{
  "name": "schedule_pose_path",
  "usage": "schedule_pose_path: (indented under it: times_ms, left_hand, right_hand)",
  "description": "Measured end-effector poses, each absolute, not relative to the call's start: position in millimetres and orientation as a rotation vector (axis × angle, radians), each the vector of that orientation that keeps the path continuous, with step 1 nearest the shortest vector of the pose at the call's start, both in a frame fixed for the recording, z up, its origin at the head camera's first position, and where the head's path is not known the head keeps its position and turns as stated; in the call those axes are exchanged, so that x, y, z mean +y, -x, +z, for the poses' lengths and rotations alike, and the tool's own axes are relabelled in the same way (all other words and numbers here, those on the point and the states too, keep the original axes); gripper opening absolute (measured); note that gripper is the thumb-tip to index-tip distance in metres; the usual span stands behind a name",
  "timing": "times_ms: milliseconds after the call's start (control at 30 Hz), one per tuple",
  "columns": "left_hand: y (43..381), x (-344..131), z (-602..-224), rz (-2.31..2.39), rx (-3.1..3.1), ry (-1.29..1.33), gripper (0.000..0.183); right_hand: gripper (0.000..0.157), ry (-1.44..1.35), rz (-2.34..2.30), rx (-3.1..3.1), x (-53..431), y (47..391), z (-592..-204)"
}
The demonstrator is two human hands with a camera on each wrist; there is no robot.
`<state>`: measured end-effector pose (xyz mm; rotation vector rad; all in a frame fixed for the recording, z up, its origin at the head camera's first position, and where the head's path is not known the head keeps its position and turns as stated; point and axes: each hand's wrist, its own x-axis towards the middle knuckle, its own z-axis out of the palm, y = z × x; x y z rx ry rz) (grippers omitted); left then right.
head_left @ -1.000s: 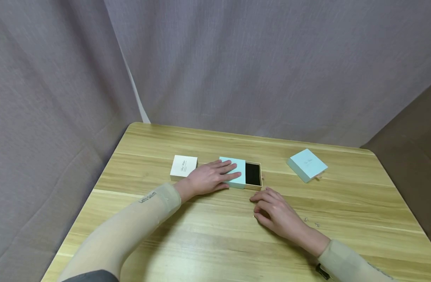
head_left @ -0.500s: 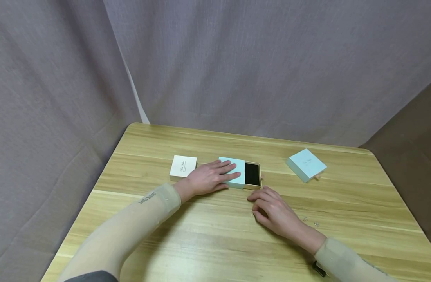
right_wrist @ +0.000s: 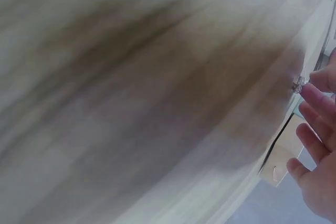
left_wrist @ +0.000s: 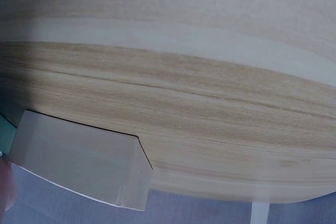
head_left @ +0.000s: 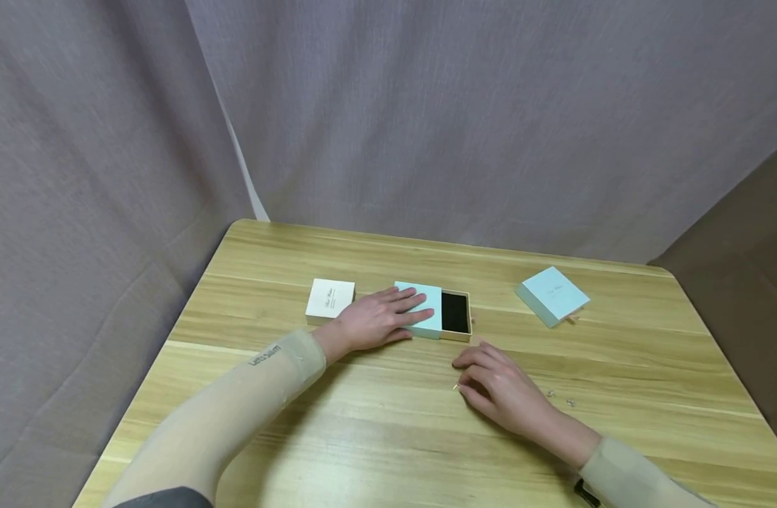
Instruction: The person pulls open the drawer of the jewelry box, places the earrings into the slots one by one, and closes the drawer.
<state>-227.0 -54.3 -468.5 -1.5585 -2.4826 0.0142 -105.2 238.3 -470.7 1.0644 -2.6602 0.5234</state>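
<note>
Blue box (head_left: 434, 326) part-opened, drawer (head_left: 454, 336) out; left hand (head_left: 378, 321) rests flat on top; right hand (head_left: 499, 388), apart, pinches trinket (right_wrist: 297, 85), seemingly not yet inside.

Three cameras are watching one table (head_left: 363, 444).
The head camera is looking forward and down from above; the left wrist's, upside down, is closely facing the white box (left_wrist: 73, 153) (the head view is sharing it); the right wrist's is tilting, sharing the right hand (head_left: 507, 390) with the head view.
</note>
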Motion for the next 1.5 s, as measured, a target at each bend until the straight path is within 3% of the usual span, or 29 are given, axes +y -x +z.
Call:
schedule_pose_path:
  times_ms: [433,1500]
  left_hand:
    - [226.6,-54.7,-467.9,-0.02,-2.486,1.558,0.057]
    - [226.7,-54.4,-467.5,-0.012,-2.506,1.561,0.057]
  right_hand:
    - [0.021,-1.114,0.644,-2.659,248.5,107.5,-469.9]
    - [0.016,-1.228,0.545,-2.56,240.7,114.5,-471.3]
